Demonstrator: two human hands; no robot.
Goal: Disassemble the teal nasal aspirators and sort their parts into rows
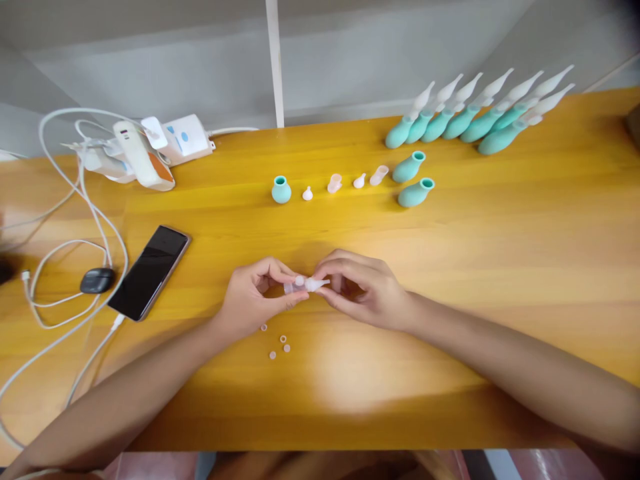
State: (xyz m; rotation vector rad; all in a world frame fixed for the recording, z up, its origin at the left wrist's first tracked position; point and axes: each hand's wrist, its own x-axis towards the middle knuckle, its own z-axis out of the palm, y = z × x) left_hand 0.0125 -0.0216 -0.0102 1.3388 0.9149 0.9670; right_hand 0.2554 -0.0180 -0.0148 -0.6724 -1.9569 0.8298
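My left hand point(250, 297) and my right hand point(367, 287) meet over the middle of the yellow table point(500, 253). Together they pinch a small clear plastic tip piece point(306, 284); the left fingers hold its wider end, the right fingers its pointed end. Several tiny pale rings point(280, 343) lie on the table just below my left hand. Farther back sit a teal bulb point(281, 190), small clear parts point(345, 181) and two more teal bulbs point(413, 180) lying on their sides.
A row of assembled teal bulbs with white tips point(480, 110) lies at the back right. A black phone point(150, 270), a dark puck point(97, 280), white cables point(75, 220) and a power strip with chargers point(145, 147) occupy the left side.
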